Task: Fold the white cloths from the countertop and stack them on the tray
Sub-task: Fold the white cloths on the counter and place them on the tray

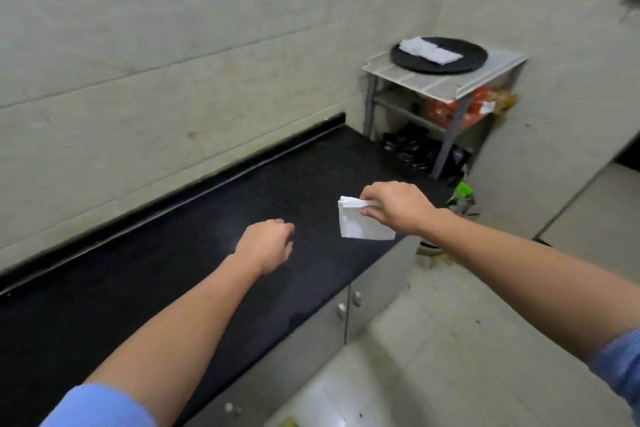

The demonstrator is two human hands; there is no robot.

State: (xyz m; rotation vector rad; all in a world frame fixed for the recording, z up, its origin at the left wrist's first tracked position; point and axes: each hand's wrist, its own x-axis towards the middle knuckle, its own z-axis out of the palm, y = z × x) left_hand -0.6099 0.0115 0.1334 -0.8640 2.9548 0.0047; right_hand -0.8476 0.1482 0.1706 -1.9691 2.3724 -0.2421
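Black countertop [173,253], right hand [398,206] pinching folded cloth [360,225]

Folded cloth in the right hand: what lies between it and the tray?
Head view: between cloth and tray, only bare countertop and the rack's white top.

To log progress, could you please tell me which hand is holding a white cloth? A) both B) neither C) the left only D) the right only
D: the right hand pinches the folded cloth over the countertop, while the left hand holds nothing.
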